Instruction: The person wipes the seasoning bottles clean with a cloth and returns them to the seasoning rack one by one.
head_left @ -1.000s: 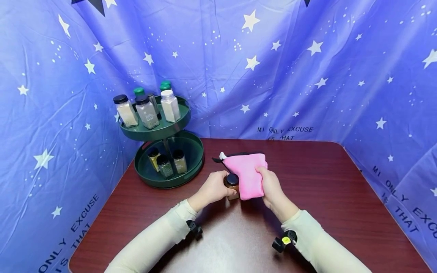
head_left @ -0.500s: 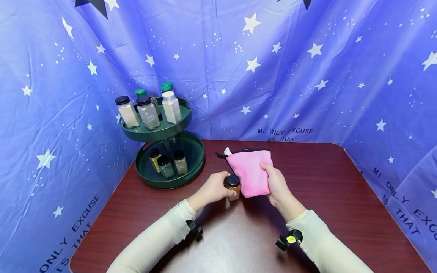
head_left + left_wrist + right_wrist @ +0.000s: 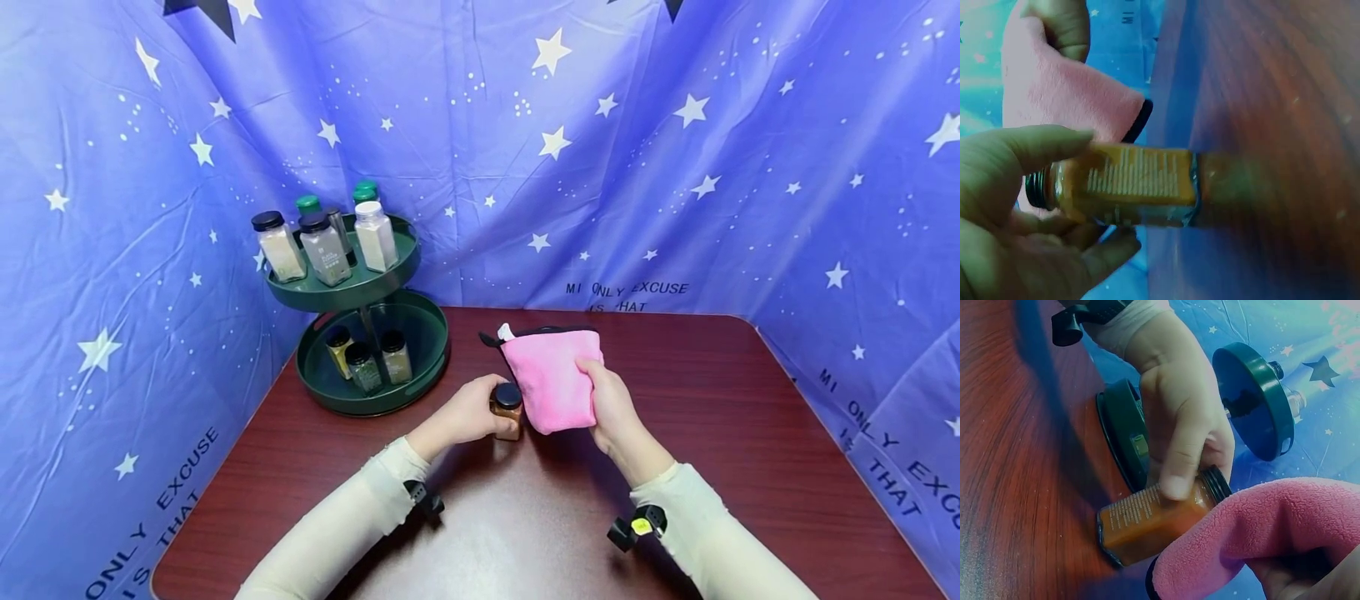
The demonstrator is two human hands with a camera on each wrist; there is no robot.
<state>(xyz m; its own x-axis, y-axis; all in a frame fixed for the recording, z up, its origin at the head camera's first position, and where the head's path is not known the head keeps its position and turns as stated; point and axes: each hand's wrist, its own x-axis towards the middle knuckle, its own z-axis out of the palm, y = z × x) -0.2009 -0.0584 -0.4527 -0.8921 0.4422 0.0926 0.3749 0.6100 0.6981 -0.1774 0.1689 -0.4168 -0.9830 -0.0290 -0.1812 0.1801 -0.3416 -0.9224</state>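
Observation:
My left hand [image 3: 463,410] grips a square glass spice jar [image 3: 507,408] of orange-brown powder with a black lid. Thumb and fingers hold it near its top in the left wrist view, where white print shows on one side [image 3: 1135,172]. The jar is upright, its base at or just above the table; I cannot tell which. To its right, my right hand [image 3: 611,412] holds a folded pink cloth [image 3: 553,379] with black edging and a white tag. In the right wrist view, the cloth [image 3: 1260,519] partly covers the jar [image 3: 1147,525]. Some right-hand fingers are hidden behind the cloth.
A green two-tier turntable rack [image 3: 375,400] stands at the left of the dark red table [image 3: 697,392]. Its upper tier [image 3: 405,254] bears several jars with black, green and white lids; three black-lidded jars stand below. A starry blue curtain [image 3: 480,150] hangs behind.
The right hand and pink cloth have moved right and slightly away from me, off the jar's side. More of the jar shows. The left hand still grips it, nearly in place.

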